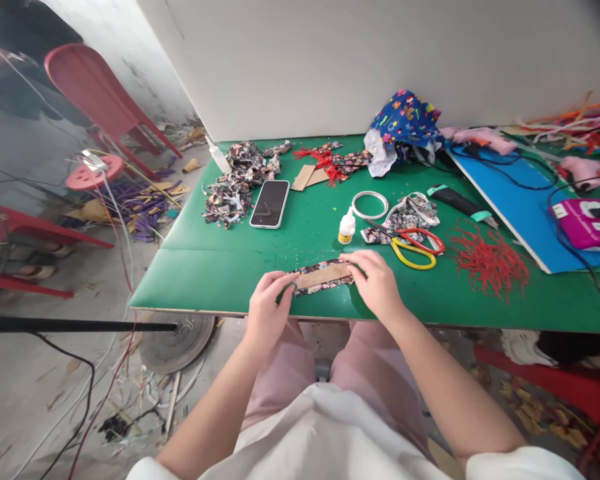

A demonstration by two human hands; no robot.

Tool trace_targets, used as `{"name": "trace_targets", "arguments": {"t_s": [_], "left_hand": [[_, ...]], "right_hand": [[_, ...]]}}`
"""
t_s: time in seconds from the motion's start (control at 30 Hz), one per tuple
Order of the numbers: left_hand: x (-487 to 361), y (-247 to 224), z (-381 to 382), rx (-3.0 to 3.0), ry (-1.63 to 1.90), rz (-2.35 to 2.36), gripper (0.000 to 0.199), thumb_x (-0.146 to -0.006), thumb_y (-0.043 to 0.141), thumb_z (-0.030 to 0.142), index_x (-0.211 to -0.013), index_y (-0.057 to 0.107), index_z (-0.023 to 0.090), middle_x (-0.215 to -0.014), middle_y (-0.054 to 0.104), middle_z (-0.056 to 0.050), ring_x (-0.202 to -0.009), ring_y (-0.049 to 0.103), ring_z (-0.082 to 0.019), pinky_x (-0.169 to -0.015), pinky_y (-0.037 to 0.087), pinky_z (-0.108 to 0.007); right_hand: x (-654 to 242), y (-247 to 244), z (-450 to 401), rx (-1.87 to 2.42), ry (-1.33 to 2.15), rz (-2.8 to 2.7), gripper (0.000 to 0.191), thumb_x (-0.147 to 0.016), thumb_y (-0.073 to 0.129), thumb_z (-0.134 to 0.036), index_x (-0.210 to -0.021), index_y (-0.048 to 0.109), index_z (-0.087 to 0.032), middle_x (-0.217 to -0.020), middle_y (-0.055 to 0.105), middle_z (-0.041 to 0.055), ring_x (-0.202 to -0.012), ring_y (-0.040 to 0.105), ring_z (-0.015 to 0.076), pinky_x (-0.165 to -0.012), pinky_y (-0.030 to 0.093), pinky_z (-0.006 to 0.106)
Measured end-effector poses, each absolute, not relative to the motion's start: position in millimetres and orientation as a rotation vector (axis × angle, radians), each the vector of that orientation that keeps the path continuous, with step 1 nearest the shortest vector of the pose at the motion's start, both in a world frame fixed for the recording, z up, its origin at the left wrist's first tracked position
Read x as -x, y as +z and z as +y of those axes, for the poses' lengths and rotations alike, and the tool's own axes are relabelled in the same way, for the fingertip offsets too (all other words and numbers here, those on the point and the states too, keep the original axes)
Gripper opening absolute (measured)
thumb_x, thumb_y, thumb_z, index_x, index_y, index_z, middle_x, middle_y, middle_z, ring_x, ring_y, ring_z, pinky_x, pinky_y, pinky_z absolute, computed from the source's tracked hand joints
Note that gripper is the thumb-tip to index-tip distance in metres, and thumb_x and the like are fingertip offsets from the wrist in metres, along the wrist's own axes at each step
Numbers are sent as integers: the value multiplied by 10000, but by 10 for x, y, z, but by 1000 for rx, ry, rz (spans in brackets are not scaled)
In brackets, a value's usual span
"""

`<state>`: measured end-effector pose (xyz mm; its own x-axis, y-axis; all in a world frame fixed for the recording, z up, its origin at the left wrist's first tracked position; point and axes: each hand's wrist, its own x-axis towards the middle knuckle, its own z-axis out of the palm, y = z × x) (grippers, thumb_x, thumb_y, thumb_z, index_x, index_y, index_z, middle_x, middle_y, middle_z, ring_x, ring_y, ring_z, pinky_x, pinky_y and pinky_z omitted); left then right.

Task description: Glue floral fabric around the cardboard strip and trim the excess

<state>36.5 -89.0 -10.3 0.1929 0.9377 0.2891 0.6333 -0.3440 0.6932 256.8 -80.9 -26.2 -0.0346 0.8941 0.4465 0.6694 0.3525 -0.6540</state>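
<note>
Near the table's front edge I hold a strip of dark patterned fabric (pixel 310 289) with a brown cardboard piece (pixel 324 277) lying on it. My left hand (pixel 270 303) pinches the strip's left end. At the right end, my right hand (pixel 375 280) grips the fabric between thumb and fingers. A small glue bottle (pixel 347 227) with a yellow label stands just beyond the strip. Scissors (pixel 414 249) with red and yellow handles lie to the right, partly over a folded patterned cloth (pixel 411 215). Behind the bottle is a white ring (pixel 370 205).
A phone (pixel 270 203) lies beside heaped fabric scraps (pixel 233 197). Red strings (pixel 493 260), a black-and-green cutter (pixel 463 205), a blue board (pixel 510 207) and a magenta box (pixel 585 223) with cables occupy the right. A person (pixel 25 60) is near a red chair (pixel 100 87).
</note>
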Motion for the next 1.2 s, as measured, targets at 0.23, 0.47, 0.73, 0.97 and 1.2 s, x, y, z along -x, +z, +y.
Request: {"name": "trace_targets", "arguments": {"t_s": [0.23, 0.47, 0.73, 0.97, 1.2], "left_hand": [[-514, -83, -803, -1537, 1230, 1305, 217, -718, 612, 217, -933, 637, 208, -976, 463, -28, -708, 538, -80, -705, 518, -248], [-595, -84, -769, -1526, 1119, 1457, 216, -743, 618, 286, -939, 625, 196, -777, 620, 2, -602, 591, -102, -602, 517, -234], [-537, -51, -669, -2457, 634, 1390, 455, -800, 573, 355, -1213, 503, 177, -1206, 566, -84, -1205, 424, -265, -981, 385, -420], [-586, 24, -639, -2594, 404, 1328, 468, -844, 512, 309, -1278, 428, 154, -1148, 579, -113, -1100, 489, -243, -919, 422, -390], [-637, 138, -596, -2554, 353, 1295, 483, -844, 498, 362, -1284, 416, 178, -1007, 595, -80, -970, 511, -234, -859, 427, -378]], "right_hand": [[-2721, -274, -733, 1196, 1087, -1012, 342, -626, 679, -187, -961, 616, -213, -838, 608, 2, -742, 563, 104, -747, 498, 292], [-2720, -162, -741, 1159, 1282, -699, 254, -521, 769, -257, -721, 633, -180, -617, 604, -34, -550, 552, 77, -574, 511, 240], [-2728, -96, -763, 1145, 1246, -658, 235, -653, 682, -373, -746, 646, -161, -441, 504, -66, -370, 425, 42, -365, 408, 167], [-2726, -97, -779, 1164, 1221, -727, 213, -686, 657, -365, -755, 643, -164, -460, 518, -63, -380, 442, 43, -377, 405, 164], [-2705, -124, -790, 1205, 1196, -804, 222, -699, 641, -379, -759, 648, -166, -470, 520, -54, -413, 455, 51, -390, 406, 166]]}}
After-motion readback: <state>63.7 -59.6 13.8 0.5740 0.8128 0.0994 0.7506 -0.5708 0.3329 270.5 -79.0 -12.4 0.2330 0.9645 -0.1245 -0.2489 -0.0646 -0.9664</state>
